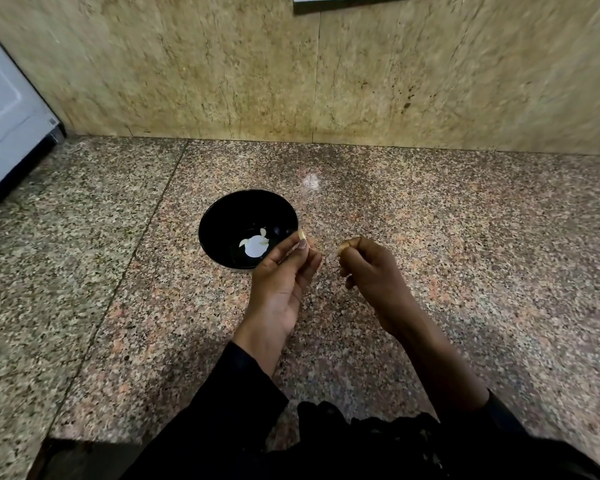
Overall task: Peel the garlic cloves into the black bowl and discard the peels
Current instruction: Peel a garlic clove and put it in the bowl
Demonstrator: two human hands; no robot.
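The black bowl [248, 229] stands on the speckled granite counter [465, 237] and contains pale peeled garlic cloves [255, 245]. The left hand [284, 275], just beside the bowl's near-right rim, pinches a small item at its fingertips; its identity cannot be determined. The right hand [374, 271], further right, pinches a thin peel fragment [340, 249].

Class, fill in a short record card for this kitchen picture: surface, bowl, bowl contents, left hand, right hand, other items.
surface: speckled granite counter
bowl: black bowl, beside the left hand
bowl contents: peeled garlic cloves, white
left hand: left hand raised, fingertips pinching something small, too blurred to name
right hand: right hand pinching a thin pale bit, likely peel
other items: white appliance at far left
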